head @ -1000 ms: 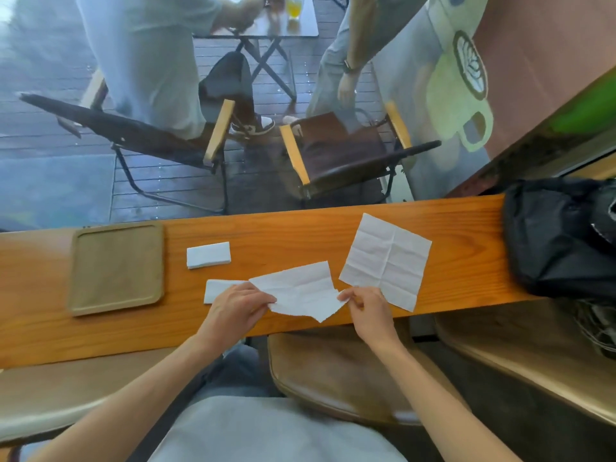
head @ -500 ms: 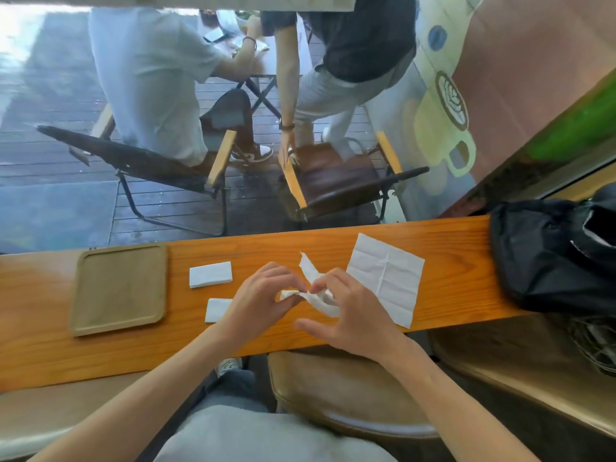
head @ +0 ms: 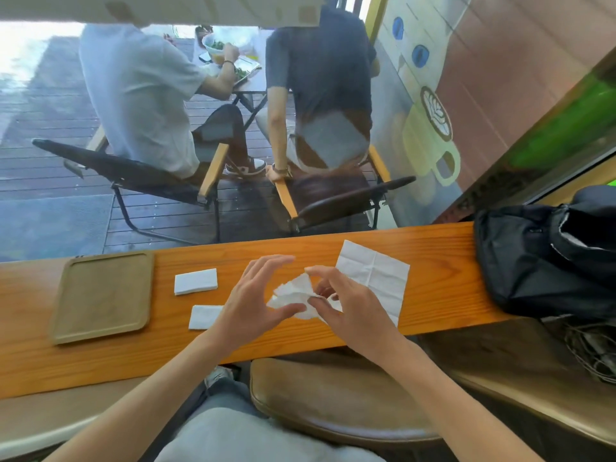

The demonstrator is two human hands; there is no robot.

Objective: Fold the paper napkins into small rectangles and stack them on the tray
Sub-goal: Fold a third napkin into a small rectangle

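While both forearms reach up from the lap, the left hand and right hand meet over the near half of the worktop, a crumpled napkin held between them. The right hand pinches its lower edge between thumb and fingers; the left hand's thumb touches the paper from below while its fingers arch loosely above it, so whether it truly grips is hard to say. The napkin is bunched rather than creased flat, so I judge that folding of this sheet is only under way.

Just left of the left hand lies one folded rectangle, partly hidden by the wrist, and a little farther back a second rectangle. An open sheet lies flat behind the right hand. At the far left sits the tray, with nothing stacked on it yet. A black bag rests at the right end.

Next, the bunched paper probably needs smoothing and its edges lining up before a clean crease can be pressed; the finished rectangles must then be carried to the tray.
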